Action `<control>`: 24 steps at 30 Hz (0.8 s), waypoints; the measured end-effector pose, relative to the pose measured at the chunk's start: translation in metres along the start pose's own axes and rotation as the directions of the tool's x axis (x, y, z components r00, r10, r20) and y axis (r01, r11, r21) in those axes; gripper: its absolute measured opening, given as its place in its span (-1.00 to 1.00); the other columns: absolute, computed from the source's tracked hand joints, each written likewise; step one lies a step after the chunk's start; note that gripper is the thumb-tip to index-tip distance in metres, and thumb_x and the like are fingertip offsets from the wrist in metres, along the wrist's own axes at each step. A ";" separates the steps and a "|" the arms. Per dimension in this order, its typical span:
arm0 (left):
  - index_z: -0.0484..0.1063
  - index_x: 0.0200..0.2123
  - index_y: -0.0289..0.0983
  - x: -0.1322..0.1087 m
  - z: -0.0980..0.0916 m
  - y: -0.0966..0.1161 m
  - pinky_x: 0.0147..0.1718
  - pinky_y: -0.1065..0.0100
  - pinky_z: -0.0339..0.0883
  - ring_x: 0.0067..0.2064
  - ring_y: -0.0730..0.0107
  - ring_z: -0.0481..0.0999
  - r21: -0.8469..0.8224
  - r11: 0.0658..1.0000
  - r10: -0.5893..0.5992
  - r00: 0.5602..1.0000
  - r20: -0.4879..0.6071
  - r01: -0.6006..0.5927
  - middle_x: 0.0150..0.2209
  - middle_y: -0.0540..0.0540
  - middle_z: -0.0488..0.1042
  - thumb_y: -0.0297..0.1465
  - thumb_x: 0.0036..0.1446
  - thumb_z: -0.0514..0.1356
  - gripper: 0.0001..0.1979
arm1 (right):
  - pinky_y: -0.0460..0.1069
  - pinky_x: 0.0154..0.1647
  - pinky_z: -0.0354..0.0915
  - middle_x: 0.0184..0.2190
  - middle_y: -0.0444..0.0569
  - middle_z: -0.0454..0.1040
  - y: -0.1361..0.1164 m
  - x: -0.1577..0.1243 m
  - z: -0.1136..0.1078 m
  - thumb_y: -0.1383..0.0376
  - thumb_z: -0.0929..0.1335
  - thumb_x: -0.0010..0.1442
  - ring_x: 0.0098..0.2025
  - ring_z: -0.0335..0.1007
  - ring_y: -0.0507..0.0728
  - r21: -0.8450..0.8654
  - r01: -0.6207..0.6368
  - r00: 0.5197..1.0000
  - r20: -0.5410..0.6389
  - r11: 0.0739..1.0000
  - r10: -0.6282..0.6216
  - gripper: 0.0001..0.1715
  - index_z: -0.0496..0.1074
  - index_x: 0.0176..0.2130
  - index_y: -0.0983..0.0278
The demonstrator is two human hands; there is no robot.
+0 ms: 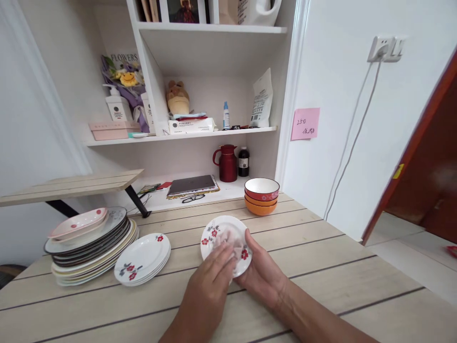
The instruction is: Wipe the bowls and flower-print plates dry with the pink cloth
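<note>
A small white plate (219,224) with red flowers and grey leaves is held up, tilted, above the table. My right hand (266,274) grips it from the right and below, with the thumb along its rim. My left hand (210,286) presses a thin, pale, crumpled wipe (230,238) against the plate's face; its fingers lie together over the wipe. To the left rests a low stack of matching flowered plates (144,255). Beyond my right hand stands a stack of bowls (262,202), orange ones under a red one with a white inside.
A tall stack of mixed plates (93,252) topped by oval dishes stands at the far left, near a raised wooden shelf (82,183). At the back are a laptop (192,185), glasses (193,198), a red jug (227,163) and a dark bottle (243,162).
</note>
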State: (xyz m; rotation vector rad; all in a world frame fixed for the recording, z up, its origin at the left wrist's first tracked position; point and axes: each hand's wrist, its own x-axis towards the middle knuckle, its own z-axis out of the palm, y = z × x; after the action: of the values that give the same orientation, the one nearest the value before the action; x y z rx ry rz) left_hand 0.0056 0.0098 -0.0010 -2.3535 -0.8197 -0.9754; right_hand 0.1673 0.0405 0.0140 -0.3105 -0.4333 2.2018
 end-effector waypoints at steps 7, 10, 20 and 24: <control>0.32 0.16 -0.32 0.003 0.000 -0.004 0.20 0.13 0.33 0.29 0.25 0.27 0.020 0.999 -0.026 1.000 0.005 0.026 0.20 -0.20 0.38 -0.55 0.28 0.01 -0.60 | -0.05 0.07 0.24 -0.11 0.08 0.59 0.017 -0.001 0.002 -0.08 0.26 0.28 -0.05 0.47 0.10 -0.010 -0.099 0.995 0.021 0.995 0.099 -0.35 0.45 0.04 0.38; 0.31 0.17 -0.30 0.001 0.003 -0.012 0.22 0.02 0.28 0.27 0.18 0.29 0.173 0.973 -0.150 0.989 -0.017 0.150 0.23 -0.21 0.35 -0.51 0.29 0.02 -0.60 | 0.00 0.10 0.23 -0.06 0.04 0.58 0.023 0.000 0.005 -0.05 0.23 0.32 -0.02 0.46 0.12 -0.026 -0.044 0.999 0.027 0.999 0.045 -0.38 0.41 0.12 0.31; 0.42 0.03 -0.31 -0.008 0.009 -0.002 0.03 0.19 0.49 0.16 0.21 0.44 0.161 0.980 -0.123 0.992 0.015 0.119 0.14 -0.21 0.46 -0.54 0.26 0.02 -0.67 | 0.14 0.06 0.28 -0.06 0.14 0.58 0.001 0.001 0.000 -0.15 0.13 0.30 -0.03 0.47 0.22 -0.024 0.038 0.996 0.080 0.999 -0.036 -0.24 0.43 0.08 0.36; 0.38 0.09 -0.32 -0.004 0.007 0.002 0.11 0.18 0.43 0.25 0.25 0.33 0.048 0.998 -0.032 0.999 0.044 0.030 0.17 -0.20 0.42 -0.59 0.26 -0.01 -0.62 | 0.00 0.03 0.29 -0.10 0.12 0.60 0.008 -0.001 -0.001 -0.09 0.20 0.31 -0.11 0.51 0.12 0.006 -0.032 0.999 0.031 0.999 0.031 -0.32 0.46 0.03 0.40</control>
State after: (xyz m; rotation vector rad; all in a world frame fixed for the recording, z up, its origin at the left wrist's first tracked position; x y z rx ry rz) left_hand 0.0081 0.0119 -0.0089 -2.3369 -0.8895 -0.9089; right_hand 0.1632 0.0354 0.0100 -0.2816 -0.4406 2.2410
